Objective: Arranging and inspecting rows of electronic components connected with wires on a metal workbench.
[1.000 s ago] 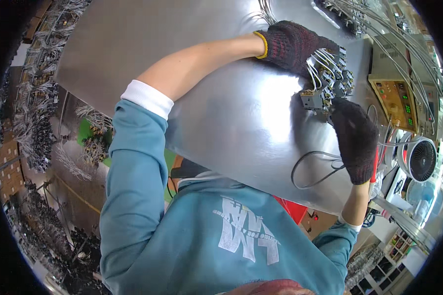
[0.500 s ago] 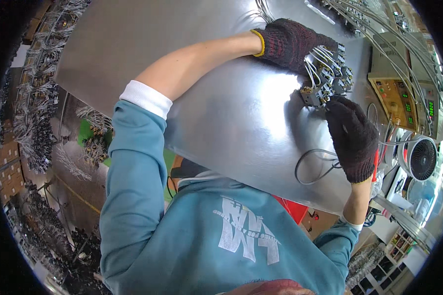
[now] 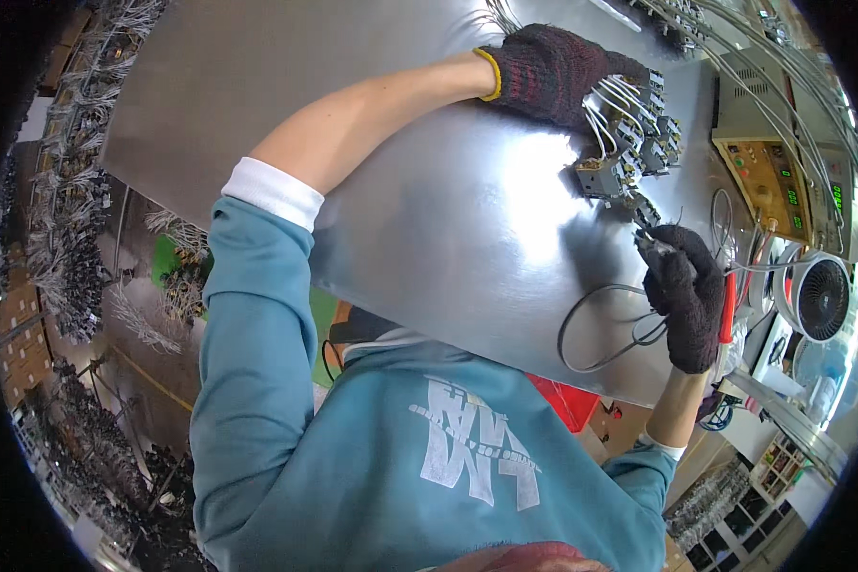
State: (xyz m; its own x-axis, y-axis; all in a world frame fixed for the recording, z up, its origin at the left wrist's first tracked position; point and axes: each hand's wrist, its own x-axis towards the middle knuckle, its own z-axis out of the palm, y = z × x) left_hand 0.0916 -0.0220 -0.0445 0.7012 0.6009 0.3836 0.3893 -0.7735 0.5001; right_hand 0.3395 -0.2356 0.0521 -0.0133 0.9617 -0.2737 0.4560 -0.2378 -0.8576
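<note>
My left hand [image 3: 555,76], in a dark knitted glove with a yellow cuff, is closed round a bundle of grey cables [image 3: 499,15] at the far side of the metal table [image 3: 429,248]. White wire ends [image 3: 596,129] come out beside its fingers and run to a cluster of small black and metal connectors [image 3: 601,178] lying on the table. Nearer me, my gloved right hand [image 3: 686,300] pinches a small dark plug-like piece [image 3: 650,246], its exact kind unclear. It is just apart from the nearest connector. A dark cable loop [image 3: 567,334] lies beside this hand.
A box-shaped tester [image 3: 767,176] with green digits stands at the right, cables hanging over it. Beyond my right hand are a red-handled tool [image 3: 727,310] and a small fan [image 3: 823,300]. Racks of cable bundles [image 3: 62,238] line the left.
My right hand has drawn back from the connectors toward me, bringing the small dark piece into view. My left hand has shifted slightly left and away, still on the cables.
</note>
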